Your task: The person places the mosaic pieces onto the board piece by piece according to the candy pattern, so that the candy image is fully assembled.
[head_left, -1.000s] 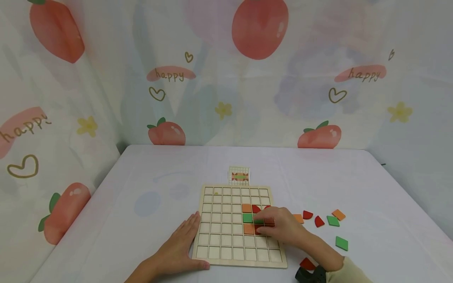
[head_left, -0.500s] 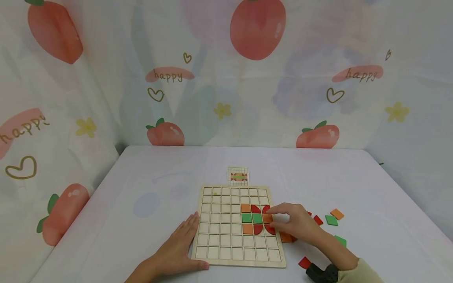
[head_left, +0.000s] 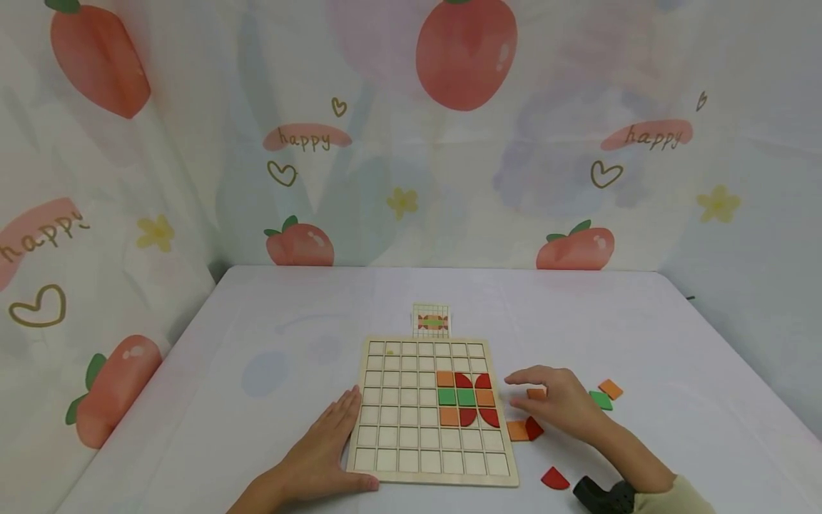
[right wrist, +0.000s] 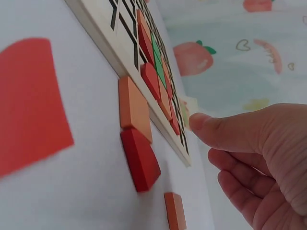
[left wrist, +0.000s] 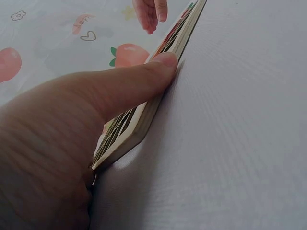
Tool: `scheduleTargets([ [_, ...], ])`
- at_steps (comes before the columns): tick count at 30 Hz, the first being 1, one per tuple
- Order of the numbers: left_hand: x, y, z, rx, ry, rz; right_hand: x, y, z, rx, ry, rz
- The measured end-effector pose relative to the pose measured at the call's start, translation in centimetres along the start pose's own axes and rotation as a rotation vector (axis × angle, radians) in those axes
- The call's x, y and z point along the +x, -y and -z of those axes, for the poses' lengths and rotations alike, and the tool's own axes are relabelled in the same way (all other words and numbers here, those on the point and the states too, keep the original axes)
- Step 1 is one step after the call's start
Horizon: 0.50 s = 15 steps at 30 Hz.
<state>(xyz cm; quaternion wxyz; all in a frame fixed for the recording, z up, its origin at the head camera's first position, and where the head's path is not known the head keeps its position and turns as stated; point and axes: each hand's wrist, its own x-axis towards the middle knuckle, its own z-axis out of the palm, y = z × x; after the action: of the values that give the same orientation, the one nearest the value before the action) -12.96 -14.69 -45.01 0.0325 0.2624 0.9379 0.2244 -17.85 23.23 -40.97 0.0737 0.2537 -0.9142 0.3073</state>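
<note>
Right hand (head_left: 560,401) has drawn back from the board (head_left: 432,437): half a second ago its fingertips were at the right column, now they hang just beyond the right edge. That uncovers the middle tile (head_left: 484,397) of that column, orange, with one red tile (head_left: 483,381) above it and one (head_left: 490,417) below. I judge that tile set, since all nine on the board now sit in their cells, three rows across the three right columns; the other cells hold none. Beyond the board's far edge lies the card (head_left: 432,320), its pattern wider than what is laid.

Right thumb and forefinger stand moderately apart. A loose orange tile (head_left: 536,393) shows through their gap; the head view is poor there, but I take it to lie on the table, not in the grasp.

Also plainer than before are an orange piece (head_left: 517,430) just beside the board and the red piece (head_left: 534,428) touching it. Green tile (head_left: 601,400) is now partly behind the hand.

Left hand (head_left: 327,446) is unmoved, fingers straight along the left edge, thumb pressed on the near one.
</note>
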Motion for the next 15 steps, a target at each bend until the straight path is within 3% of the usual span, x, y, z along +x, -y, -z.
scheduleTargets([
  [8,0.0,0.0,-0.1,-0.001,0.006,-0.005,-0.8,-1.0,0.8,-0.074,-0.052,-0.042],
  [15,0.0,-0.1,0.1,0.008,-0.003,-0.008,-1.1,-1.5,1.5,-0.016,-0.023,-0.126],
])
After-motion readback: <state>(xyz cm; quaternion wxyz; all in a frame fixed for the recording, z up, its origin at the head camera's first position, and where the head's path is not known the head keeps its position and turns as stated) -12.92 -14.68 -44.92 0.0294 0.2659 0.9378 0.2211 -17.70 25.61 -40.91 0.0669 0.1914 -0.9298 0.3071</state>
